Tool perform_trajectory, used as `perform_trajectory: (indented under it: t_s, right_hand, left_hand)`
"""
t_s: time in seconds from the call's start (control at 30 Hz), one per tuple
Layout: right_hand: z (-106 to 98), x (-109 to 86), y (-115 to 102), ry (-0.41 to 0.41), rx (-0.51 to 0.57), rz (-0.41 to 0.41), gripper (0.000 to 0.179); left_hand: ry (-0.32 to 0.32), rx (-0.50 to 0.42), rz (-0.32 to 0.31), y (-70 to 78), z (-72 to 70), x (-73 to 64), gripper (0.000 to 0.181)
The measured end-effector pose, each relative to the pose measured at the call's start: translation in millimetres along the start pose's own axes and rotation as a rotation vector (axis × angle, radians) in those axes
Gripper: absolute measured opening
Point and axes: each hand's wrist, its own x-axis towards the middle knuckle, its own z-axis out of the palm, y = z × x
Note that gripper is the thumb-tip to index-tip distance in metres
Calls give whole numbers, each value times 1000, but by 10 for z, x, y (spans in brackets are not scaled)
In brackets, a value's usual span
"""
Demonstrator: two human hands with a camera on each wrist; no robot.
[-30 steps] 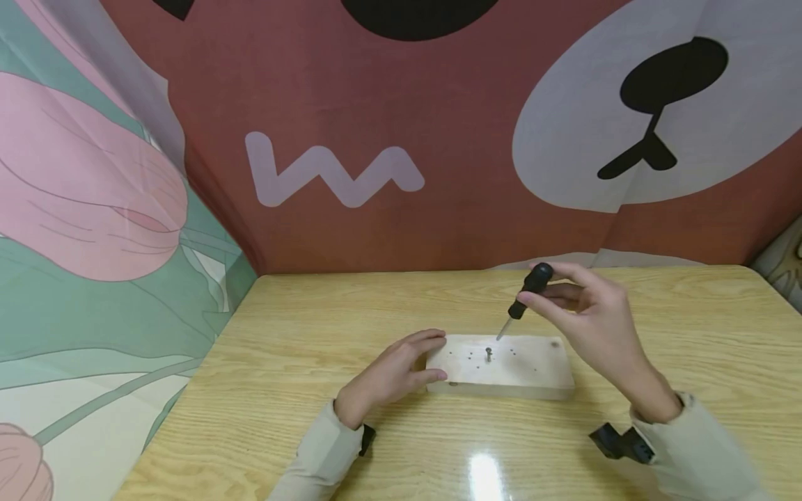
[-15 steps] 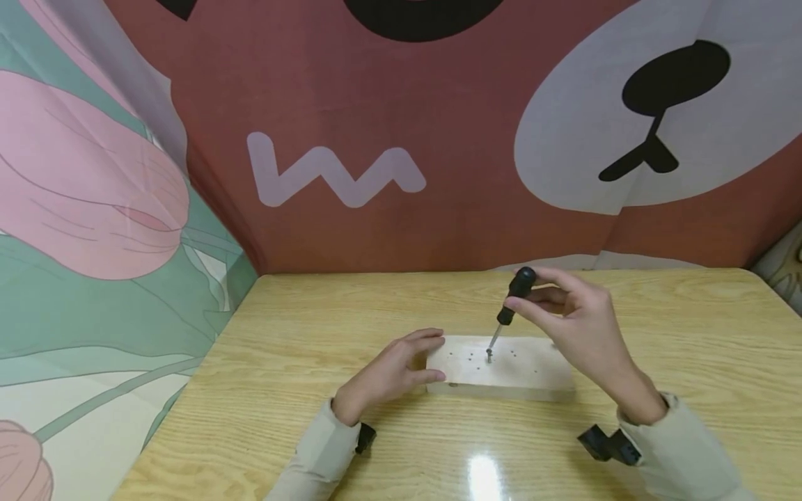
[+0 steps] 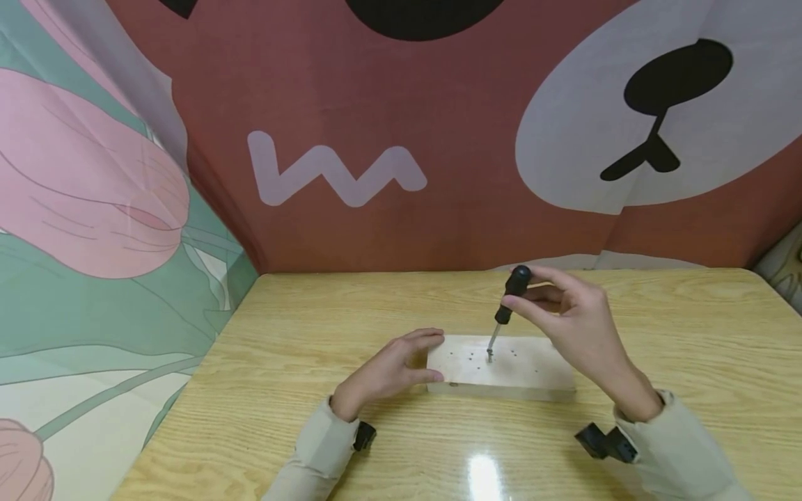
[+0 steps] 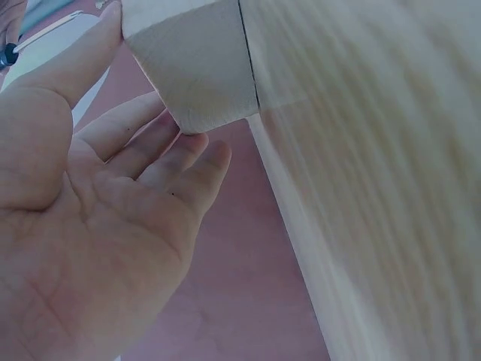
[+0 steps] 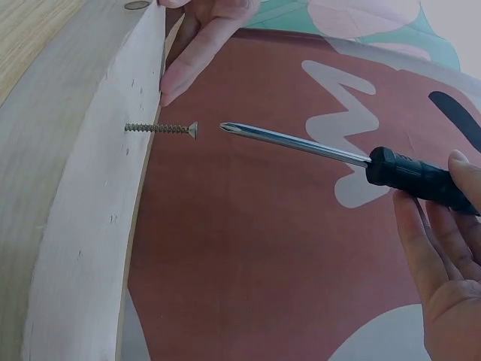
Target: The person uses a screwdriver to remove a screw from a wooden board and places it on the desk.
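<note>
A pale wooden block [image 3: 526, 372] with several small holes in its top lies on the table. One countersunk screw [image 5: 161, 128] stands upright in it, most of its threaded shank exposed. My left hand [image 3: 390, 369] holds the block's left end, thumb on the near side and fingers at the far side. My right hand [image 3: 583, 323] pinches the black handle of a Phillips screwdriver [image 3: 516, 287], tilted with its tip down at the screw. In the right wrist view a small gap shows between the screwdriver's tip and the screw head.
The wood-grain table [image 3: 301, 334] ends at the back against a printed red cloth [image 3: 376, 236]. A floral cloth [image 3: 94, 313] hangs at the left. Black wrist cameras [image 3: 606, 443] sit low on both sleeves.
My right hand has moved left, bringing the screwdriver's tip from beyond the screw to its head. Over the last half second it shifts only slightly. The left hand and block stay put.
</note>
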Motion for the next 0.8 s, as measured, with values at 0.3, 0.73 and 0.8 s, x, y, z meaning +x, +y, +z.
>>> perform_trajectory:
  t_s: [0.3, 0.73, 0.8]
  right_hand:
    - [18, 16, -3, -2, -26, 6, 39]
    - [30, 37, 5, -22, -45, 23, 36]
    - [34, 40, 10, -24, -50, 18, 36]
  left_hand:
    - [-3, 15, 21, 14, -2, -1, 65]
    - [-6, -8, 15, 6, -8, 2, 65]
    - [-9, -12, 14, 7, -8, 5, 65]
